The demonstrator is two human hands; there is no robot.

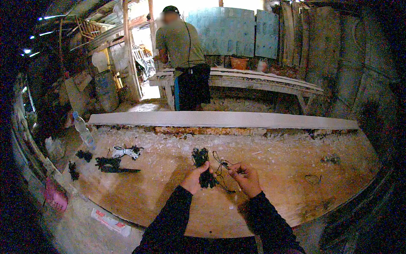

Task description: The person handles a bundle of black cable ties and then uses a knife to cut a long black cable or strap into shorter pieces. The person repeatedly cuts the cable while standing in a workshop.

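My left hand (pixel 196 179) is closed round a bundle of thin black cords (pixel 200 155), gripped at its middle so that loops stick out above and ends hang below. Just to the right, my right hand (pixel 246 179) pinches a thin black cord (pixel 220 161) between thumb and fingertips. That cord forms a loose loop toward the bundle, and a strand trails down between the hands. Both hands are above the wooden tabletop (pixel 270 207). Whether the pinched cord is still joined to the bundle I cannot tell.
On the table's left lie black cord bundles (pixel 108 163), a white cord bundle (pixel 125 152) and a clear plastic bottle (pixel 86 134). A small dark heap (pixel 330 159) lies at right. A long pale board (pixel 220 119) borders the far edge. Beyond, a person (pixel 182 46) stands by a bench.
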